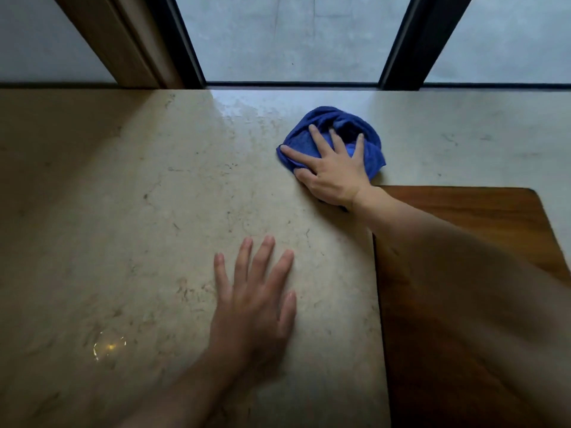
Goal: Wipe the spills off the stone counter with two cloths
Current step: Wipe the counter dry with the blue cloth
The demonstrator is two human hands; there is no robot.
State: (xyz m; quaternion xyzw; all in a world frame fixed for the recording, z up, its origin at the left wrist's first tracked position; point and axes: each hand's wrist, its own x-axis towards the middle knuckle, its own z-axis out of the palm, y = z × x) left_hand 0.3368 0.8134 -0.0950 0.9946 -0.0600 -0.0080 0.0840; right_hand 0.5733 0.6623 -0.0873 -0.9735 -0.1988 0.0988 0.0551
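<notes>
A beige stone counter [154,211] fills most of the view. A bunched blue cloth [336,125] lies on it toward the far right. My right hand [332,174] presses flat on the cloth with fingers spread over it. My left hand [256,301] rests palm down on the bare stone nearer to me, fingers apart, holding nothing. A wet sheen [234,109] shows on the stone near the window, left of the cloth. Only one cloth is in view.
A dark wooden surface [463,211] adjoins the counter on the right. A window with dark frames [398,41] and a wooden post [123,41] runs along the counter's far edge. A bright light reflection [109,347] sits at the near left.
</notes>
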